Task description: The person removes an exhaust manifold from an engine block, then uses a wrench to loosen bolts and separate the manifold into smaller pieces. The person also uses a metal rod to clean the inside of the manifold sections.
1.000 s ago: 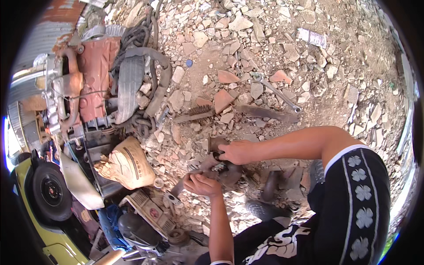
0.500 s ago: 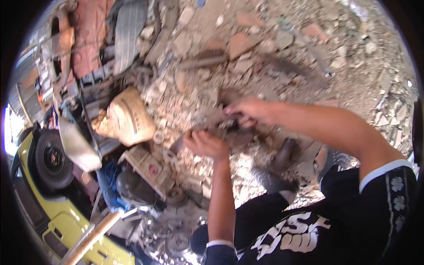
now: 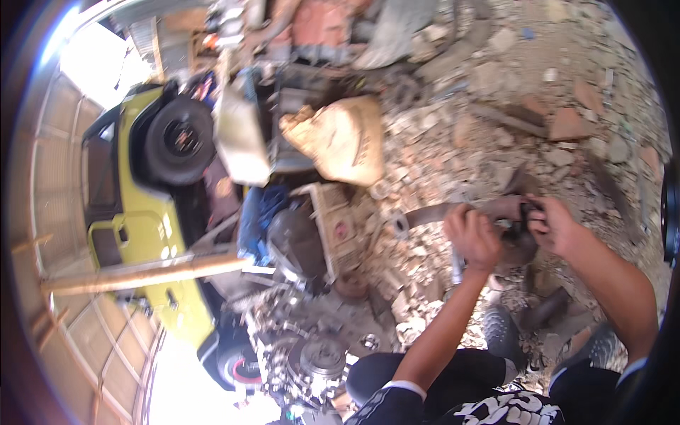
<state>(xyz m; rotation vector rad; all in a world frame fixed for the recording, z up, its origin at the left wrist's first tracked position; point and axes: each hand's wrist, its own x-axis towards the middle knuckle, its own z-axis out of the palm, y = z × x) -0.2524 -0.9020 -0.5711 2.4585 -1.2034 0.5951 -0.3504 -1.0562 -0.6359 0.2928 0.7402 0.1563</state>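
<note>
A rusty brown metal pipe (image 3: 433, 213) with a ring-like flange at its left end lies across in front of me, above the rubble. My left hand (image 3: 473, 237) is closed around its middle. At the pipe's right part, my right hand (image 3: 554, 225) has its fingers closed on a small dark piece (image 3: 525, 211) against the metal; what that piece is cannot be made out. Below the hands, a wider brown rusty part (image 3: 518, 249) is partly hidden. A silvery tool-like rod (image 3: 457, 268) shows under my left wrist.
Broken rubble (image 3: 425, 156) covers the ground. Another curved rusty pipe (image 3: 545, 309) lies near my shoes. To the left are a pale sack (image 3: 347, 138), a dirty crate (image 3: 334, 227), a greasy engine (image 3: 319, 354), a wooden pole (image 3: 149, 275) and a yellow-green vehicle (image 3: 152, 219).
The view has swung left, so the scene sits further right and more of the vehicle shows. Both hands stay on the rusty pipe, which now shows more plainly.
</note>
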